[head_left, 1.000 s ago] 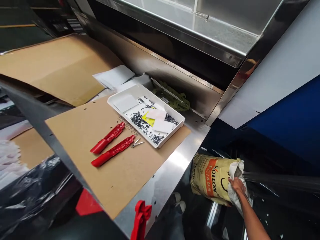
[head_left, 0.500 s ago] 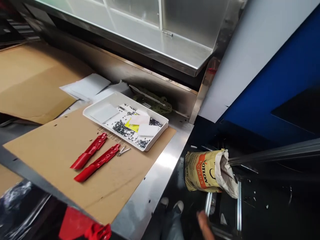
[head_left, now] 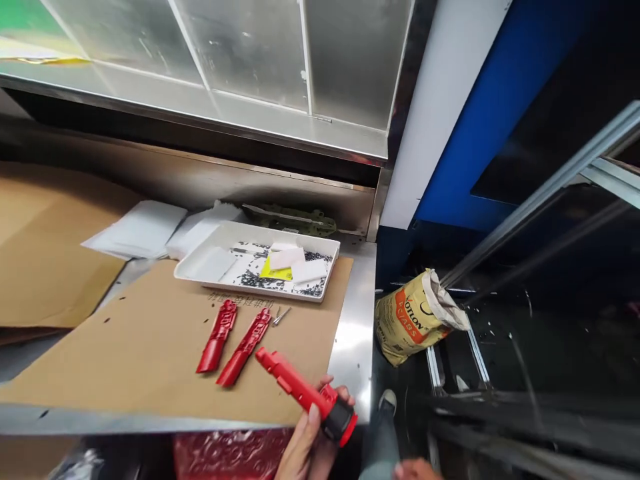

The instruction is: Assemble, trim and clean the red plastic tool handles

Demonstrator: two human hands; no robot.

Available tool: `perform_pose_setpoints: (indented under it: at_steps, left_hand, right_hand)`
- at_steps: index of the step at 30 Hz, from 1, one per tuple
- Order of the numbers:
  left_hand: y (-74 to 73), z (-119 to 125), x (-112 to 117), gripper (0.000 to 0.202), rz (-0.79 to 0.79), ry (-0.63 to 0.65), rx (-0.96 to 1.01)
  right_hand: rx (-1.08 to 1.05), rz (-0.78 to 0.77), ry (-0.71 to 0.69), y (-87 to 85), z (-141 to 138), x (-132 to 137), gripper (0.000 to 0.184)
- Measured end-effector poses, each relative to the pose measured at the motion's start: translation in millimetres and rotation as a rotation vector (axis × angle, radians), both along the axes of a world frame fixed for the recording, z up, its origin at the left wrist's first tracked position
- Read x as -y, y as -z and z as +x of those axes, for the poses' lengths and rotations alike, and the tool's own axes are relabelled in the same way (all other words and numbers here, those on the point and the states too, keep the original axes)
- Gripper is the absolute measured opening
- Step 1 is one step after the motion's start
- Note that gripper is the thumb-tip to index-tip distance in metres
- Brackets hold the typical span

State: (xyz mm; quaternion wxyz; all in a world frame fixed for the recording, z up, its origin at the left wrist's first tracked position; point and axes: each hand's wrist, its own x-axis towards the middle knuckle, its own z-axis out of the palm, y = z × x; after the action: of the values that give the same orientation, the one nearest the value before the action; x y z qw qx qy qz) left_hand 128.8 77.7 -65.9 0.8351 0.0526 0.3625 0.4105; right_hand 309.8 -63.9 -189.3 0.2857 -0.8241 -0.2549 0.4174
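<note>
lying near held red part (head_left: 295,385): red shells (head_left: 219,339), tray (head_left: 270,291)

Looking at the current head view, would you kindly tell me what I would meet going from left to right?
Brown cardboard at the left edge, stacked white sheets, left loose red piece, right loose red piece, red-and-black part held in the left hand, yellow sack.

Held part (head_left: 296,385): smooth plastic. Cardboard sheet (head_left: 150,350): matt. Bench (head_left: 359,313): shiny metal.
</note>
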Motion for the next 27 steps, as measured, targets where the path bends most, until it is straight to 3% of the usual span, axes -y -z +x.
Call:
perform_pose_setpoints:
  at_steps: [3, 8, 10, 12, 15, 19, 22, 27]
  left_hand:
    - [-1.2, -37, 7, 0.043, -0.041, 0.055, -0.027]
    - [-12.2, -78, 25, 0.037, -0.011, 0.156, -0.019]
    - [-17.8, -86, 35, 0.041, 0.017, 0.210, -0.005]
    - [-22.9, -89, 47, 0.049, 0.032, 0.240, -0.016]
    - [-30.4, -87, 64, 0.055, 0.031, 0.255, -0.028]
    - [-40.4, -86, 83, 0.057, 0.071, 0.323, 0.038]
    - [-44.7, -88, 89, 0.059, 0.113, 0.386, 0.069]
    - [-41.6, -91, 89, 0.060, 0.210, 0.366, 0.041]
  right_hand:
    - [0.024, 0.213, -0.015, -29.7, -51, 6, 0.051]
    - [0.315, 0.529, 0.182, -115.3, -116, 3, 0.038]
    - [0.355, 0.573, 0.203, -144.8, -137, 7, 0.034]
    - [0.332, 0.553, 0.161, -162.0, -154, 14, 0.032]
    - [0.283, 0.537, 0.141, -167.4, -172, 26, 0.031]
    - [0.173, 0.629, 0.279, -161.3, -184, 35, 0.039]
    - [0.067, 0.683, 0.371, -159.1, -187, 39, 0.043]
    - [-0.075, 0.763, 0.412, -159.8, -192, 38, 0.037]
